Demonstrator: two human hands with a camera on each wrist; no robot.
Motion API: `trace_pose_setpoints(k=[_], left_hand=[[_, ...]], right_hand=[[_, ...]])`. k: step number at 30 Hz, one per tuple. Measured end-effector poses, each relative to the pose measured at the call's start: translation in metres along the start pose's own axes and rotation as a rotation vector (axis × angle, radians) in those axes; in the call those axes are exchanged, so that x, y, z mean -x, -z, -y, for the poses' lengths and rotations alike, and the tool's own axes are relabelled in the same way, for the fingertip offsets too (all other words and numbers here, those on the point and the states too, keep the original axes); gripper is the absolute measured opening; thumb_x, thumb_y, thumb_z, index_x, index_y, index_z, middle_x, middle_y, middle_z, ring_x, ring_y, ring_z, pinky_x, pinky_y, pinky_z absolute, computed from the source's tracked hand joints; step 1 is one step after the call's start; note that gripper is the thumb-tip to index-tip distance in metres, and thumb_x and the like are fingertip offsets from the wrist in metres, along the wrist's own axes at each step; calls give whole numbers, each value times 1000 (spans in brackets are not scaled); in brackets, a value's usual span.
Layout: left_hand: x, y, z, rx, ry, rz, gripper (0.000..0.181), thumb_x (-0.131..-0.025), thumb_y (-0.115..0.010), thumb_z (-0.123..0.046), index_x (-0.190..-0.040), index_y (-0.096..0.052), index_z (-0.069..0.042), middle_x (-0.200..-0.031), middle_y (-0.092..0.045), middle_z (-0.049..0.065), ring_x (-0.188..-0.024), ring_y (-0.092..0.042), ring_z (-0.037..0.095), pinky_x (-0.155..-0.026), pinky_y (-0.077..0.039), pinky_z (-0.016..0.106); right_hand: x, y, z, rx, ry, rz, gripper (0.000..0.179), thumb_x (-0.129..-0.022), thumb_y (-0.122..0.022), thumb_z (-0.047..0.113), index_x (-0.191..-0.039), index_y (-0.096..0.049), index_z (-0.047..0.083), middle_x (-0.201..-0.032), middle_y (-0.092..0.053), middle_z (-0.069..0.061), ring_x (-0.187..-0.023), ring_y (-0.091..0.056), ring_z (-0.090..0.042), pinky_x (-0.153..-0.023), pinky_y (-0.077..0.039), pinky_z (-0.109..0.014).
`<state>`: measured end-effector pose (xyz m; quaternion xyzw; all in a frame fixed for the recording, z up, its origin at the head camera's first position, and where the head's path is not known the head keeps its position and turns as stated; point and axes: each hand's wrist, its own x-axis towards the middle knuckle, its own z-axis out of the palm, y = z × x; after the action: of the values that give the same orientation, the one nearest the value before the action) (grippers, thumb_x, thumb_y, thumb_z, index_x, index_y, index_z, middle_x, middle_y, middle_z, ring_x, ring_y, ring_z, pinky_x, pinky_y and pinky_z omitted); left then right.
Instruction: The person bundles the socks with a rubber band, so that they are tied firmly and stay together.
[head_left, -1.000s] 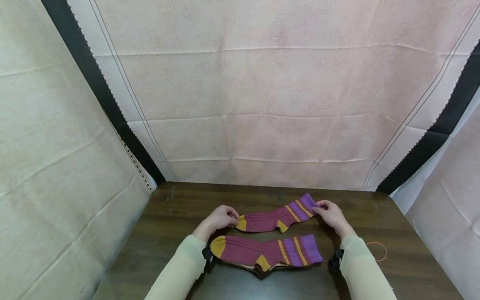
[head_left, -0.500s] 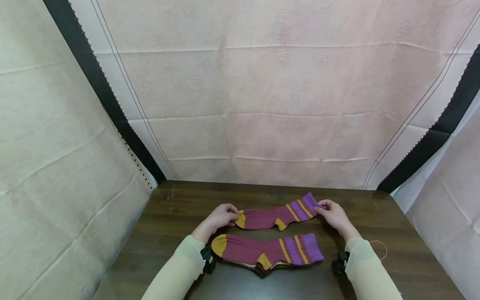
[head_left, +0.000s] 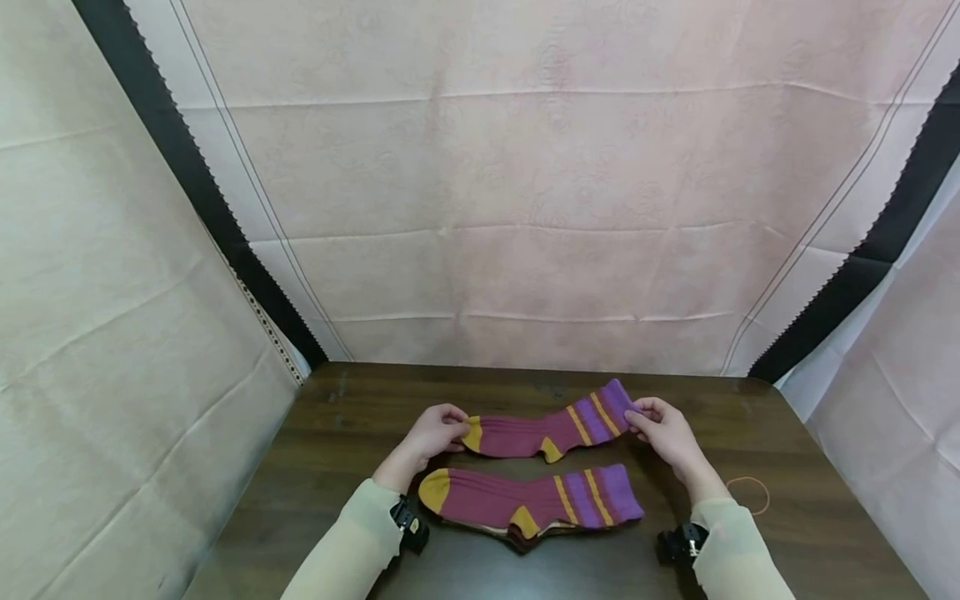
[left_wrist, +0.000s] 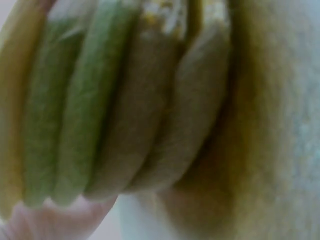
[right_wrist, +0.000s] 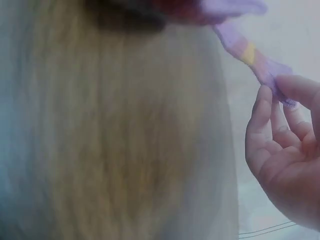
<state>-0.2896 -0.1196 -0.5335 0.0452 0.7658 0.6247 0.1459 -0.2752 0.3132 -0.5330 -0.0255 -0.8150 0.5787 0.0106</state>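
Observation:
A maroon sock [head_left: 517, 437] with a yellow toe and heel and a purple-striped cuff stretches between both hands over the table. At its toe, my left hand [head_left: 432, 435] pinches the yellow end. My right hand [head_left: 666, 429] pinches the purple cuff between thumb and fingers, as the right wrist view also shows on the sock [right_wrist: 248, 52]. Nearer the body lies a pile of socks [head_left: 491, 498], a matching maroon one on top and darker ones beneath. Up close in the left wrist view, the pile's layered edges [left_wrist: 95, 115] look yellow, green and brown, hiding most of the left hand [left_wrist: 55, 222].
The brown wooden table [head_left: 360, 400] carries everything. A thin orange loop [head_left: 767, 500] lies beside the right forearm. Pale cloth panels [head_left: 555, 208] rise behind the table and at both sides.
The held sock and both hands shift slightly to the left and away from the body. Both ends stay pinched, and the pile keeps its place.

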Motion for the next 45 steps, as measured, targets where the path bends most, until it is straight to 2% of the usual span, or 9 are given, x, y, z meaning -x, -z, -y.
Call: trace_pose_setpoints(k=[5,11,17,22,27,31,37,45], left_hand=[[0,7,0,40,-30,-52,19,-106,-65,-7,-121,-64,5,-108,-69,17,-87,-69,24,-83,-64,46],[3,12,-2,103,-82,-136,18,-105,-68,-9,-120,-67,2,-109,-69,16,-93,-70,25,-87,-63,47],[15,12,-7,154,-123,-218,17,-103,-71,-9,-117,-69,1,-108,-69,15,-93,-68,24,-87,-62,46],[25,14,-11,192,-173,-292,18,-102,-73,-8,-116,-69,1,-105,-68,11,-92,-66,21,-82,-61,37],[39,20,-16,267,-211,-342,18,-103,-73,-7,-117,-68,2,-105,-66,10,-91,-66,20,-78,-61,32],[50,25,-18,295,-227,-347,19,-103,-73,-8,-119,-69,2,-107,-66,11,-91,-68,21,-79,-62,35],[65,30,-19,249,-205,-327,18,-102,-74,-7,-117,-72,2,-109,-66,13,-90,-68,24,-76,-63,37],[78,38,-22,146,-151,-212,23,-102,-75,-13,-122,-74,-2,-112,-68,17,-95,-69,28,-84,-63,40]], right_hand=[[11,-2,13,-77,10,-42,39,-107,-71,24,-129,-58,-6,-99,-74,-2,-88,-69,-9,-80,-58,-26],[25,-5,23,-186,0,-88,40,-105,-73,27,-126,-58,-3,-96,-75,4,-93,-73,-16,-85,-60,-28],[39,-8,31,-225,12,-99,37,-105,-73,27,-125,-58,0,-97,-75,5,-95,-73,-18,-87,-61,-31],[50,-11,39,-225,28,-115,34,-105,-74,25,-123,-59,0,-94,-74,8,-89,-72,-14,-85,-60,-30],[59,-12,46,-232,58,-58,31,-104,-74,20,-120,-59,-4,-94,-73,4,-90,-74,-17,-85,-61,-31],[66,-11,51,-239,83,0,27,-103,-74,13,-117,-60,-5,-94,-74,1,-89,-74,-21,-84,-62,-32],[75,-6,55,-261,111,99,28,-103,-72,6,-120,-57,-11,-97,-75,-3,-87,-73,-18,-82,-63,-34],[82,1,54,-224,83,206,36,-105,-69,8,-130,-56,-14,-105,-75,-8,-91,-73,-18,-84,-63,-34]])
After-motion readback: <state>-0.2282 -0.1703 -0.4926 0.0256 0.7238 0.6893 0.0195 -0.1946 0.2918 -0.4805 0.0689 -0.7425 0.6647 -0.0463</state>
